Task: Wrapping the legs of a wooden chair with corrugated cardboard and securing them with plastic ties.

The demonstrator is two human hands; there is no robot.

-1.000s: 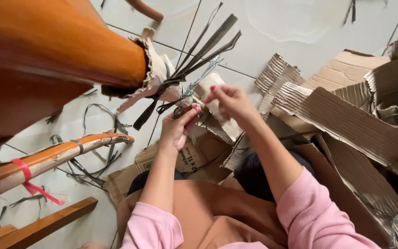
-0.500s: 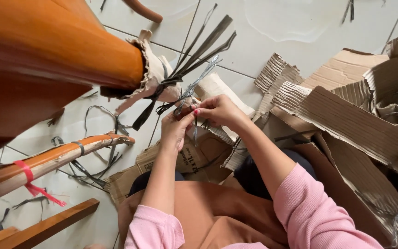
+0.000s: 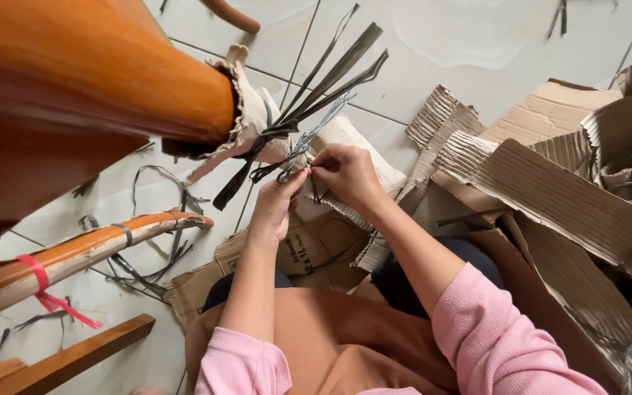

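A large orange-brown wooden furniture leg fills the upper left, its end wrapped in torn brown paper tied with dark plastic strapping. A twisted silvery tie runs through the knot. My left hand pinches the lower end of this tie just below the wrapped end. My right hand meets it from the right, fingertips closed on a thin dark strap end at the same spot. Both sleeves are pink.
Torn corrugated cardboard pieces lie over the tiled floor on the right and under my arms. A thinner wrapped wooden leg with a red ribbon and a wooden bar sit lower left. Cut strap scraps litter the floor.
My right hand came down and left from a raised position to meet my left hand at the knot. The left hand stayed nearly still.
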